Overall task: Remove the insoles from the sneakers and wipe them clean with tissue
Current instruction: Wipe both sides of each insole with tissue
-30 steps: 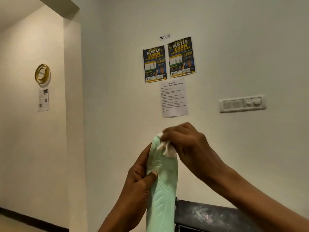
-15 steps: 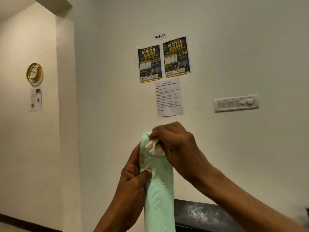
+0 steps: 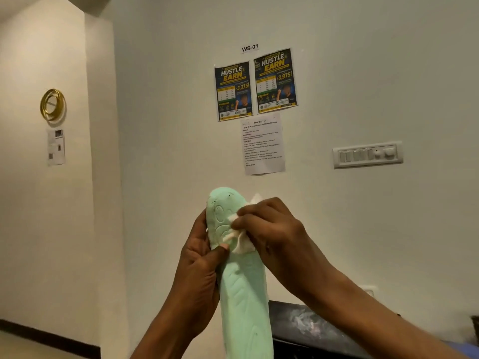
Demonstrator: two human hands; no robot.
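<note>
R hand grasps a crumpled white tissue, fingers curled round the wad, and presses it against the upper part of the mint-green insole. The bunched grip likely gives a firm pad for rubbing. L hand grips the insole just below the tissue, thumb across the front face and fingers behind. This probably acts as backing, so the soft foam does not flex away under wipe pressure. The insole is held upright in the air, its moulded face w/ ridges and small holes toward the camera, presumably so dirt can be seen; its lower end runs out of frame. Sneakers: not in view. Behind: wall w/ two "HUSTLE EARN" posters, a printed task sheet and a switch panel. Below is a dark surface.
</note>
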